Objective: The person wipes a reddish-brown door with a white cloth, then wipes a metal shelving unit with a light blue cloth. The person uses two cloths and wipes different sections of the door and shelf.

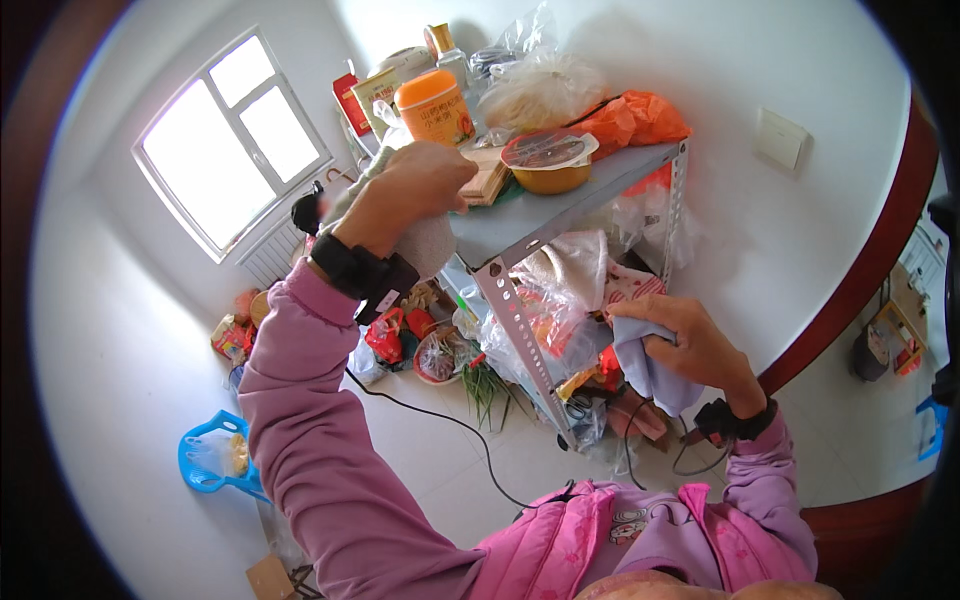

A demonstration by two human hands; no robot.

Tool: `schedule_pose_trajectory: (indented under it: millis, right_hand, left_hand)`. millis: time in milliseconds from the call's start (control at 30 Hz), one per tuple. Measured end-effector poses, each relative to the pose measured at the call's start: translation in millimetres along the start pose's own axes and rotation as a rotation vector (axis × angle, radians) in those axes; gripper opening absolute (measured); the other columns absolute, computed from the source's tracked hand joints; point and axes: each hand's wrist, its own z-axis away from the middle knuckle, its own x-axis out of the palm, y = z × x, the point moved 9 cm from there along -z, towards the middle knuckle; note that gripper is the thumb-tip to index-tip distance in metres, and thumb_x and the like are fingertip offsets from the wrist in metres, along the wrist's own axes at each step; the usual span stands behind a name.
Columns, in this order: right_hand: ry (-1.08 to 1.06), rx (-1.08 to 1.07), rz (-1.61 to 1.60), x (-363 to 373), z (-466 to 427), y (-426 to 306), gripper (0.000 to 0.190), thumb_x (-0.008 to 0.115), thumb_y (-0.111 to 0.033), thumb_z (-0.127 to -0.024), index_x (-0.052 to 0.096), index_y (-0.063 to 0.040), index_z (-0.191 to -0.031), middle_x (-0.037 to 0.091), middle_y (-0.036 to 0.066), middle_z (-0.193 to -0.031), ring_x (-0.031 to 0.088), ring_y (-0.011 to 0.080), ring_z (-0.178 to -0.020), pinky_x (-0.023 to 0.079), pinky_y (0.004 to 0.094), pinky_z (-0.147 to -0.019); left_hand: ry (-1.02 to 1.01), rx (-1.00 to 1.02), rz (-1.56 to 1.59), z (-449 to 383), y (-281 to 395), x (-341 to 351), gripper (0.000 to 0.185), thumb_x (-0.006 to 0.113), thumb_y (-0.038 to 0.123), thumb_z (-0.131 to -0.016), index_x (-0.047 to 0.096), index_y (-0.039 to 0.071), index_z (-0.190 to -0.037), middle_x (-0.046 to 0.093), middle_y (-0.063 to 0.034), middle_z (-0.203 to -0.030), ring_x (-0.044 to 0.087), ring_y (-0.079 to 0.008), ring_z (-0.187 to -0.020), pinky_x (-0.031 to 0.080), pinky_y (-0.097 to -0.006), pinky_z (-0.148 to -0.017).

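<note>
My left hand (420, 184) is raised at the near left corner of a grey metal shelf unit (570, 206), its fingers curled on a light grey cloth (426, 246) that shows on both sides of the wrist. Part of this cloth is hidden behind the hand. Lower and to the right, my right hand (686, 341) grips a bunched pale lavender cloth (649, 367) in front of the lower shelf. Close to the left hand on the top board are a stack of wooden pieces (486, 176), an orange-lidded tub (433, 109) and a yellow bowl with a film lid (551, 169).
Clear plastic bags (544, 86), an orange bag (637, 120) and a glass bottle (448, 54) crowd the shelf's back. Below lie bagged goods and green stalks (484, 386). A black cable (450, 416) crosses the floor. A blue plastic stool (214, 454) stands left.
</note>
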Motion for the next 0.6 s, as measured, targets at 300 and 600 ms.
schedule_pose_trajectory:
  millis: [300,600]
  right_hand:
    - [0.009,-0.001,-0.040,8,1,14,0.047,0.053,0.003,-0.071,0.062,-0.004,-0.117,0.067,0.014,-0.106,0.065,0.0291,-0.097,0.050,0.0340,-0.087]
    - [0.018,0.003,-0.049,10,-1,19,0.047,0.052,0.003,-0.071,0.061,-0.004,-0.117,0.067,0.014,-0.107,0.065,0.0291,-0.096,0.050,0.0340,-0.087]
  left_hand:
    - [-0.010,0.004,0.033,-15,14,5,0.062,0.071,0.025,-0.077,0.045,0.018,-0.133,0.065,-0.0135,-0.084,0.065,-0.0311,-0.081,0.051,-0.0420,-0.067]
    - [0.114,0.007,-0.053,-14,1,14,0.050,0.063,0.017,-0.081,0.051,0.025,-0.129,0.066,-0.0084,-0.081,0.066,-0.0277,-0.076,0.052,-0.0401,-0.065]
